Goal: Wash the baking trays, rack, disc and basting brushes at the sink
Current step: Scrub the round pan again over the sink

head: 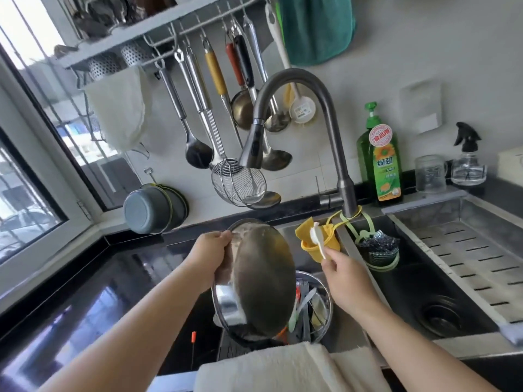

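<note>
Disc [263,281] work is under way: the left hand [210,250] grips its upper rim, holding it tilted over the sink [396,281] above a steel bowl [325,301] of utensils. The right hand [343,274] pinches a white brush [318,240] at the yellow holder [314,244]. No water runs from the faucet [311,108]; by my judgement, nearly all washing remains.

A single head-worn, wide-angle camera looked forward and steeply down, tilted, from close above the sink [441,281], its faucet [297,89] near centre, both forearms entering from the bottom edge.
</note>
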Demonstrator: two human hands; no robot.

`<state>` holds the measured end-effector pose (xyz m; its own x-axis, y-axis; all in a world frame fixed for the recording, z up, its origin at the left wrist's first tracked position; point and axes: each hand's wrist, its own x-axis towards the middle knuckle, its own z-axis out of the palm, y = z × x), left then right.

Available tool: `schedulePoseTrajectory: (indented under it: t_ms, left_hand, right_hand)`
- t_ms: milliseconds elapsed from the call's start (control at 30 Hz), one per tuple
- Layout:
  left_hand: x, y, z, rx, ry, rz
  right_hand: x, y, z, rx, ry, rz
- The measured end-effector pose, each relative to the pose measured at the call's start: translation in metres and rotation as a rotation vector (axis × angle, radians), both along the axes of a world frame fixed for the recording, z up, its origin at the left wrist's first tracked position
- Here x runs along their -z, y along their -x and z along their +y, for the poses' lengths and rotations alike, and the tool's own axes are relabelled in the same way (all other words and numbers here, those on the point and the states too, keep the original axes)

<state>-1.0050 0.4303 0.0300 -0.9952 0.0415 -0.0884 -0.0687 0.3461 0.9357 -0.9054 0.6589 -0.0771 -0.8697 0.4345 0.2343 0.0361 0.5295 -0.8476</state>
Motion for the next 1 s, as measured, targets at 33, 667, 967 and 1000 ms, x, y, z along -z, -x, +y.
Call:
schedulePoseTrajectory:
  t_ms: [33, 667, 967, 1000]
  left_hand:
    - [0.015, 0.001, -0.004, -0.041, -0.094, -0.015]
    - [0.099, -0.007, -0.019, 0.285, -0.805, -0.039]
    - [0.105, -0.003, -0.018, 0.23, -0.828, -0.025]
    - [0.105, -0.005, -0.016, 0.234, -0.81, -0.025]
  right_hand:
    - [0.0, 0.0, -0.001, -0.007, -0.01, -0.011]
    - [-0.076, 0.032, -0.113, -0.289, -1.032, -0.226]
    - [-0.09, 0.008, -0.138, -0.328, -1.119, -0.358]
    - [-0.091, 0.013, -0.137, -0.302, -1.121, -0.342]
